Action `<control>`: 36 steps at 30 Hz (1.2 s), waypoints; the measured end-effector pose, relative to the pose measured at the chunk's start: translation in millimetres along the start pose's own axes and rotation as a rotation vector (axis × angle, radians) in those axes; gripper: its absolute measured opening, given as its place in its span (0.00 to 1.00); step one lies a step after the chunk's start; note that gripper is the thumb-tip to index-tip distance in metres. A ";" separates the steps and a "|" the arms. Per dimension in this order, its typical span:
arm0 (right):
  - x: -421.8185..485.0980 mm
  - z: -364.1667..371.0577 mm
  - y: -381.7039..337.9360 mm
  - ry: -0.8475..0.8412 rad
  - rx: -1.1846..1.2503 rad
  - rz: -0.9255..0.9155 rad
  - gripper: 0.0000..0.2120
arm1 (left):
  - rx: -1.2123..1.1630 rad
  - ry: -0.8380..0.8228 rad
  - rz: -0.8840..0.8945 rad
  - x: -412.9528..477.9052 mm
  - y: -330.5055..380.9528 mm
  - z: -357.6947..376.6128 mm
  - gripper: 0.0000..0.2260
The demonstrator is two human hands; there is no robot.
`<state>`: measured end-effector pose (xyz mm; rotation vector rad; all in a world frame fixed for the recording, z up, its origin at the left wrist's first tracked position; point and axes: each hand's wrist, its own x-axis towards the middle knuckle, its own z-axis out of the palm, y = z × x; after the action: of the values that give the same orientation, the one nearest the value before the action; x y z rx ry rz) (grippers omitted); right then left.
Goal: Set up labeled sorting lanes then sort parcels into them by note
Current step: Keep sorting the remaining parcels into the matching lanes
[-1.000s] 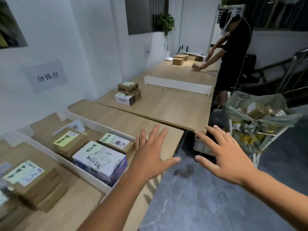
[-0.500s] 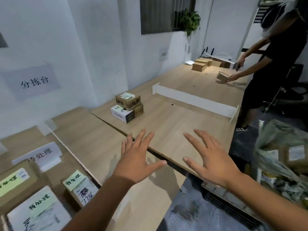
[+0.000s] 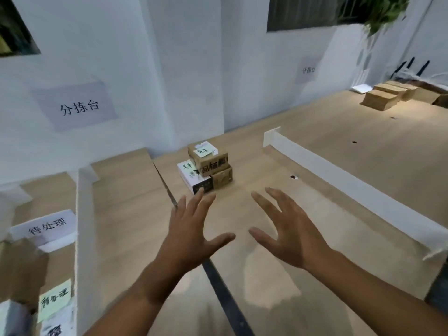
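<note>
Our grip is loose on both sides: the left hand (image 3: 191, 235) and the right hand (image 3: 288, 232) hover palm-down over the bench (image 3: 278, 190) with fingers spread apart, holding nothing. The left fingertips (image 3: 202, 194) reach just short of a small stack of parcels (image 3: 208, 169): a white box (image 3: 194, 177) beside a brown carton, with another brown carton (image 3: 208, 156) on top. We see pale green notes on the white box and the top carton. To the right of the stack runs a white divider strip (image 3: 351, 187), standing on edge across the bench. On the left, another white divider (image 3: 83, 238) borders a lane with a paper label (image 3: 47, 229) and a parcel bearing a green note (image 3: 54, 300). More brown boxes (image 3: 385, 97) sit far off at the back right, and a paper sign (image 3: 78, 107) hangs on the wall.
</note>
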<state>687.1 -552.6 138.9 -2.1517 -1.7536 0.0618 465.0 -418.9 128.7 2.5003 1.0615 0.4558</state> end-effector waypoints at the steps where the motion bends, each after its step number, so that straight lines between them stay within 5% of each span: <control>1: 21.7 7.5 12.3 -0.019 0.024 -0.041 0.37 | -0.019 0.015 -0.029 18.0 -7.8 3.7 0.47; 10: 252.2 106.9 131.2 -0.198 0.228 -0.110 0.41 | -0.243 0.145 -0.274 225.5 -127.5 72.8 0.51; 19: 475.9 216.0 150.6 -0.346 0.182 -0.129 0.49 | -0.341 0.111 -0.344 371.4 -217.3 137.6 0.50; 27: 473.9 237.4 159.5 -0.284 0.314 -0.169 0.47 | -0.434 0.160 -0.348 377.4 -217.2 156.5 0.47; 36: 356.2 118.4 82.2 -0.097 0.410 -0.407 0.46 | -0.452 0.276 -0.275 242.4 -128.0 46.9 0.47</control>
<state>814.7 -196.4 71.9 -1.5040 -1.9934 0.3879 567.4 -168.8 63.0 1.9019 1.2210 0.8655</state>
